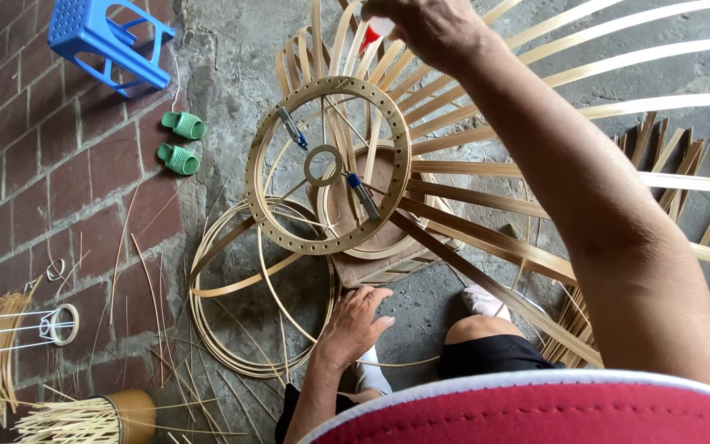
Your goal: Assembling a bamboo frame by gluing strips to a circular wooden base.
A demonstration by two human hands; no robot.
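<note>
The right hand (429,29) reaches up and away at the top edge of the view, its fingers curled shut around the tips of a few bamboo strips (536,177) and what looks like a small red-and-white object, too hidden to name. The left hand (353,327) lies low near the person's knee, fingers spread and relaxed, resting on the floor (232,49) against the coiled bamboo hoops (232,329); whether it pinches the thin strand running under it cannot be told. The thing in work is a round frame: a perforated wooden ring (328,164) with a small inner ring (323,165) held by thin spokes, sitting over a low wooden stand (388,255) in the middle of the floor, just beyond the knee. From beneath it the flat strips fan outward like rays, most of them sweeping to the right and upper right, each with its long axis running from the hub toward the far edge. They look light, springy and stiff along their length, likely to whip back if let go and to split if bent sharply, so holding them near the tips in a bunch, as the right hand does, seems sensible; the ring itself looks rigid and is best taken by its rim. Two blue-handled tools (292,127) lie across the spokes. Off to the left sit green sandals (182,141) and a blue plastic stool (112,41).
</note>
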